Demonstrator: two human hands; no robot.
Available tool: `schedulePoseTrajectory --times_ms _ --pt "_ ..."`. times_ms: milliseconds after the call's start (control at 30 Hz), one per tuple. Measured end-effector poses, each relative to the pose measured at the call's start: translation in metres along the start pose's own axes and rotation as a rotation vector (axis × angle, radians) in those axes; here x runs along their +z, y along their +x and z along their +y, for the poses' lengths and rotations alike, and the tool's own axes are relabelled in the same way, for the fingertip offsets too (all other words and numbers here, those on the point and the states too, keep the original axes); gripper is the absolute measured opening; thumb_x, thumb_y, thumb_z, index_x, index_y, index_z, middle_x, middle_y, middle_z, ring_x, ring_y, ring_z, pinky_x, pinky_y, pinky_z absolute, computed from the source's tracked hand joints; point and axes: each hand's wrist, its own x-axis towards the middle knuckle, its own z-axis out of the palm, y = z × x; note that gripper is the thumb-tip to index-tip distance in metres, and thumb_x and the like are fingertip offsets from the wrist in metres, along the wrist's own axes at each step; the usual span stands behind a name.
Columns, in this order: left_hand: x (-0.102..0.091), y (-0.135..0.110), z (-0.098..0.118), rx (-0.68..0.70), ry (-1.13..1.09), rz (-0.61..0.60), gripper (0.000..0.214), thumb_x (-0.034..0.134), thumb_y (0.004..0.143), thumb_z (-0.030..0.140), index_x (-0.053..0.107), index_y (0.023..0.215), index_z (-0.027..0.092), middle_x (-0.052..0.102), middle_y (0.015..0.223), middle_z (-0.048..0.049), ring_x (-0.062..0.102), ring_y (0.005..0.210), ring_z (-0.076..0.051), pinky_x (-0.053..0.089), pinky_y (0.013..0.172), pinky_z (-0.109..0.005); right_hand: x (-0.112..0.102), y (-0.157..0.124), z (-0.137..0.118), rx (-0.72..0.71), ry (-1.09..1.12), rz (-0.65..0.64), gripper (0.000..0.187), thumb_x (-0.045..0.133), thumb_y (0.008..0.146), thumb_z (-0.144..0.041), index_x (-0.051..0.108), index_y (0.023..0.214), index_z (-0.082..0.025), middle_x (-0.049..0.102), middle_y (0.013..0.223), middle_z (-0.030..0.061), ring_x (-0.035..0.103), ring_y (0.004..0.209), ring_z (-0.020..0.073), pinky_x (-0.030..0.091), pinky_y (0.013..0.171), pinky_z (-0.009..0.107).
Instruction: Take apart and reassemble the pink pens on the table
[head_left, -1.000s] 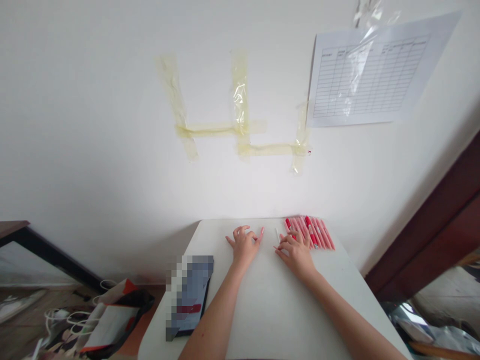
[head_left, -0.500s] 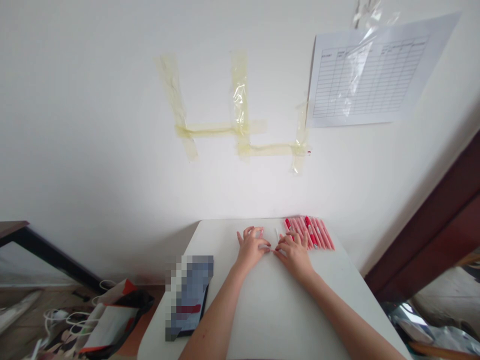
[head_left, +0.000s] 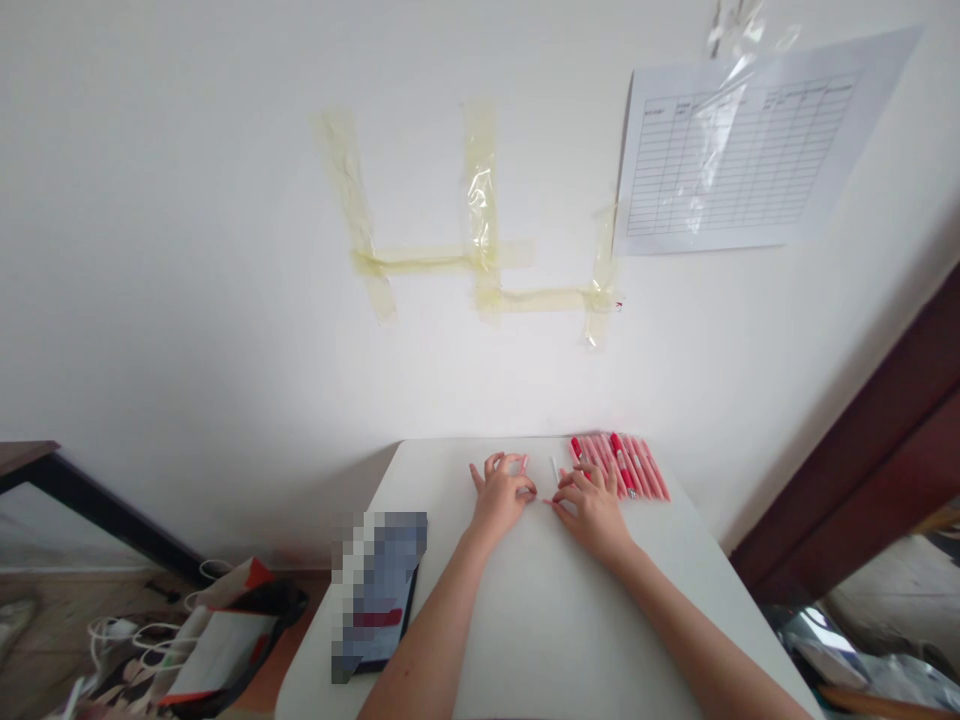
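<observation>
My left hand [head_left: 501,496] is over the white table with thumb and forefinger drawn together. A short pink pen piece [head_left: 524,463] shows at its fingertips, partly covered by the fingers. To the right, my right hand [head_left: 595,508] pinches a small pink pen part [head_left: 548,502], its tip pointing toward the left hand. A narrow gap separates the two hands. Between them, a little farther back, lies a thin white stick [head_left: 555,468]. Beside the right hand's fingers is a row of several pink and red pens [head_left: 645,468], some partly hidden by that hand.
A dark tablet or phone [head_left: 386,590], its screen blurred, lies on the table [head_left: 540,640] left of my left forearm. The white wall [head_left: 247,250] stands at the table's back, with yellowish tape [head_left: 480,200] and a printed sheet [head_left: 739,160]. Bags [head_left: 225,640] sit on the floor at left.
My left hand has shifted slightly left, so the gap to the right hand is wider. The small pink tip in the right hand now shows apart from the left fingers.
</observation>
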Motion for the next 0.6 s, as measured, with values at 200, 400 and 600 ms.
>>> schedulePoseTrajectory --times_ms 200,400,600 --pt "-0.001 0.0 0.0 -0.042 0.018 -0.005 0.013 0.069 0.08 0.023 0.074 0.08 0.035 0.05 0.139 0.0041 0.03 0.137 -0.03 0.007 0.109 -0.076 0.002 0.001 0.002 -0.002 -0.011 0.019 0.013 0.062 0.087 -0.033 0.073 0.08 -0.03 0.069 0.099 0.002 0.049 0.115 0.0279 0.011 0.112 0.063" --pt "0.006 0.001 -0.006 -0.025 -0.007 0.04 0.016 0.068 0.08 0.021 0.074 0.078 0.036 0.051 0.138 0.0051 0.031 0.136 -0.031 0.006 0.107 -0.078 0.005 0.003 0.001 0.034 0.004 0.0 0.008 0.067 0.083 -0.031 0.072 0.078 -0.029 0.069 0.098 0.0031 0.049 0.114 0.0303 0.013 0.11 0.065" --pt "0.009 0.0 -0.006 -0.015 -0.007 0.05 0.019 0.068 0.08 0.021 0.074 0.082 0.039 0.051 0.138 0.0049 0.031 0.136 -0.03 0.006 0.107 -0.078 0.007 0.003 0.001 0.051 0.006 -0.028 0.005 0.07 0.081 -0.033 0.071 0.079 -0.028 0.068 0.1 0.0024 0.048 0.116 0.0308 0.012 0.111 0.066"
